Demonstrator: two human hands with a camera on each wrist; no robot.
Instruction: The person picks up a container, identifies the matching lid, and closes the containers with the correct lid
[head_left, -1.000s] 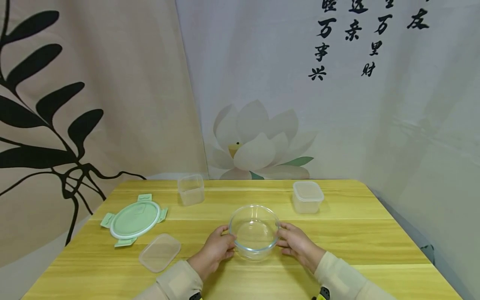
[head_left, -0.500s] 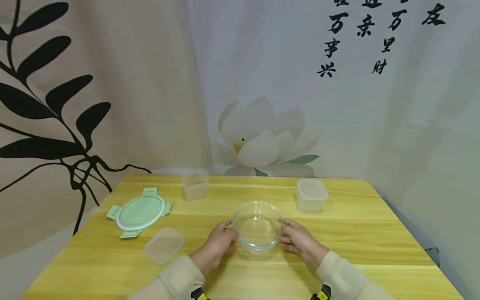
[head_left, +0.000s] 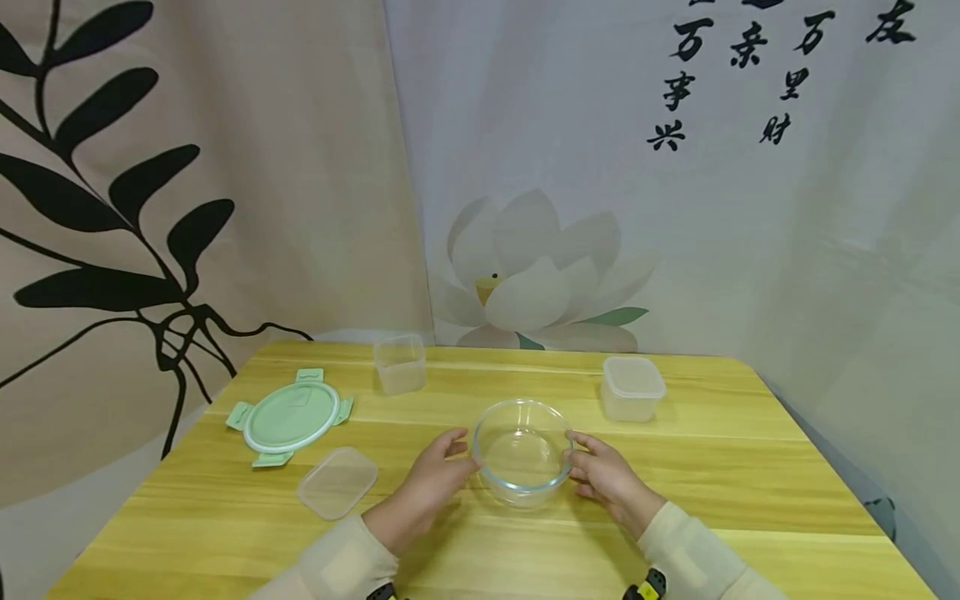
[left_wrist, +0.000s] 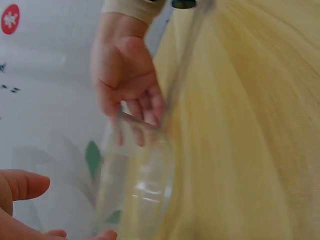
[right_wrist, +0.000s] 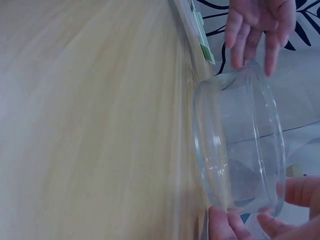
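A round clear glass bowl [head_left: 522,486] stands on the table between both hands. My left hand [head_left: 433,483] is at its left side, thumb lifted off the rim and fingers loosely straight; the right wrist view shows that left hand [right_wrist: 262,22] with fingers extended close to the glass bowl [right_wrist: 240,140]. On the opposite side, my right hand [head_left: 611,479] holds the bowl, its thumb at the rim and the other fingers curled against the outer wall. In the left wrist view, the thumb [left_wrist: 27,185] of my left hand sits apart from the glass.
A green round lid [head_left: 292,417] with clip tabs lies at the left of the table [head_left: 712,467]. Nearer is a translucent flat lid [head_left: 337,483]. Toward the back stand a clear square container [head_left: 400,367] and, at right, a lidded square container [head_left: 632,389].
My left hand has loosened from the bowl, its thumb and fingers spreading away from the rim. My right hand keeps its hold. The head view has shifted slightly, moving the scene rightward.
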